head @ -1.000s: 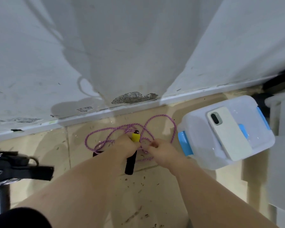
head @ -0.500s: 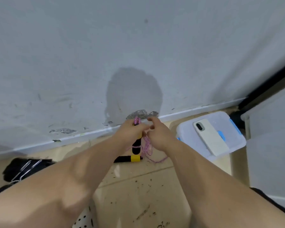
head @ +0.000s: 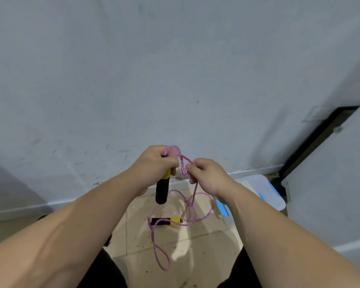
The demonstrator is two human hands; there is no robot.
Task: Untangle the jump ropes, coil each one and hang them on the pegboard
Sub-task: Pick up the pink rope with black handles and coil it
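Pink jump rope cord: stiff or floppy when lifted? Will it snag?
Likely floppy: the cord sags in loose loops below the right hand pinching it. Probably light: a fingertip pinch seems to carry it. Apt to snag: strands cross near the lower handle, so pulling the upper handle in the left hand could tighten a tangle.

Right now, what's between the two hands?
In the head view, a short twisted loop of the pink braided jump rope bridges the gap between the left hand, gripping the black-and-yellow handle, and the right hand pinching it.
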